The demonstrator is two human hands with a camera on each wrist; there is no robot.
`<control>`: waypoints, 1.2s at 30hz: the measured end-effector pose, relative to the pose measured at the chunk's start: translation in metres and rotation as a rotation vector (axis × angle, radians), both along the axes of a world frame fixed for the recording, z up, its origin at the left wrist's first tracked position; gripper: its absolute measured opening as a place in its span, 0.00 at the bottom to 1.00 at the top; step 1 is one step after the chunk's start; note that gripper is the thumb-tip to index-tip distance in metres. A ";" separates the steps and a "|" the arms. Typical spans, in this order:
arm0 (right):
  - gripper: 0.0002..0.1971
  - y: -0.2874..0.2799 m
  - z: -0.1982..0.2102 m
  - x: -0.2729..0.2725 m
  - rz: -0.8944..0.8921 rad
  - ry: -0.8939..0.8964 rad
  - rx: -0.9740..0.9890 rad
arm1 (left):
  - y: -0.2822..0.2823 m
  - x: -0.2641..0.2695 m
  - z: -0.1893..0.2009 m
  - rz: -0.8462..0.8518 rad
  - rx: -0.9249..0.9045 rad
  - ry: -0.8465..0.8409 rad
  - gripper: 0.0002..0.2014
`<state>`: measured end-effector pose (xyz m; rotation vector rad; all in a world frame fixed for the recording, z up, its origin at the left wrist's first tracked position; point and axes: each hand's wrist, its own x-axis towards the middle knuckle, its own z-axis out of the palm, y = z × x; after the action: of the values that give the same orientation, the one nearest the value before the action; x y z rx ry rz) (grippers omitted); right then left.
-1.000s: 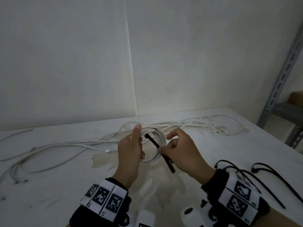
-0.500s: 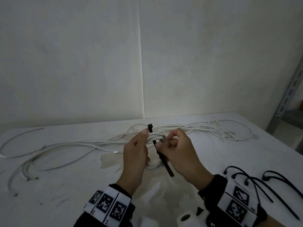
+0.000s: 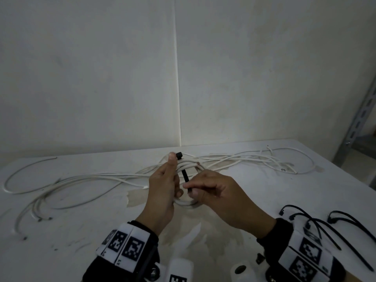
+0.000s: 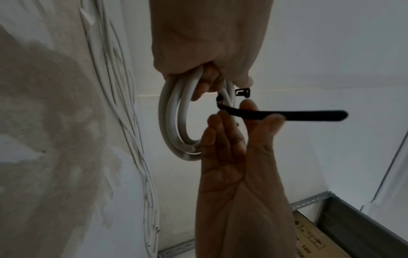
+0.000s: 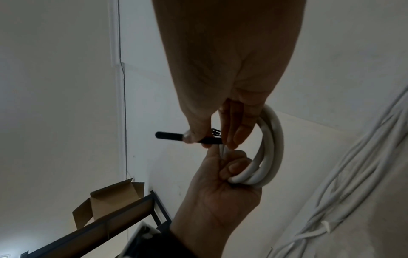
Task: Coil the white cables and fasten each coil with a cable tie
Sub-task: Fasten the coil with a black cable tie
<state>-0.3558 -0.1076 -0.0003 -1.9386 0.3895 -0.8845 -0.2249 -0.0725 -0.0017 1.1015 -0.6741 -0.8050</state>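
The coil is gripped by the left hand. The cable tie, now wrapped around it, is pinched by the right hand. Its tail is not yet threaded.

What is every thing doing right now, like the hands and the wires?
white coil: wound, held up, not fastened.
black cable tie: around the coil, tail not in its head.
left hand: grips coil.
right hand: pinches tie tail.
loose white cables: uncoiled on table.
spare ties: lying unused.

- White table, stained and peeling in its middle.
- Grey metal shelving rack off the table's right end.
- Open cardboard box beside the table, on a dark rack.
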 end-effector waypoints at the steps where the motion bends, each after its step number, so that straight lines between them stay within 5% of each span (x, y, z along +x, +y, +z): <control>1: 0.07 0.000 0.001 0.001 -0.023 -0.013 -0.021 | 0.000 0.000 -0.001 -0.007 0.001 -0.008 0.17; 13: 0.17 -0.004 0.006 0.011 -0.250 0.042 0.056 | 0.003 -0.002 -0.002 0.015 0.061 -0.026 0.20; 30: 0.15 0.005 0.014 0.017 -0.307 0.024 0.043 | 0.007 -0.002 -0.002 -0.009 0.053 -0.142 0.22; 36: 0.13 0.003 0.015 0.022 -0.335 0.019 -0.004 | 0.008 -0.002 0.000 0.038 0.054 -0.134 0.16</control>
<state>-0.3342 -0.1048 0.0146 -1.9167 0.7394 -1.0792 -0.2266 -0.0642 -0.0022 1.2219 -0.7451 -0.7250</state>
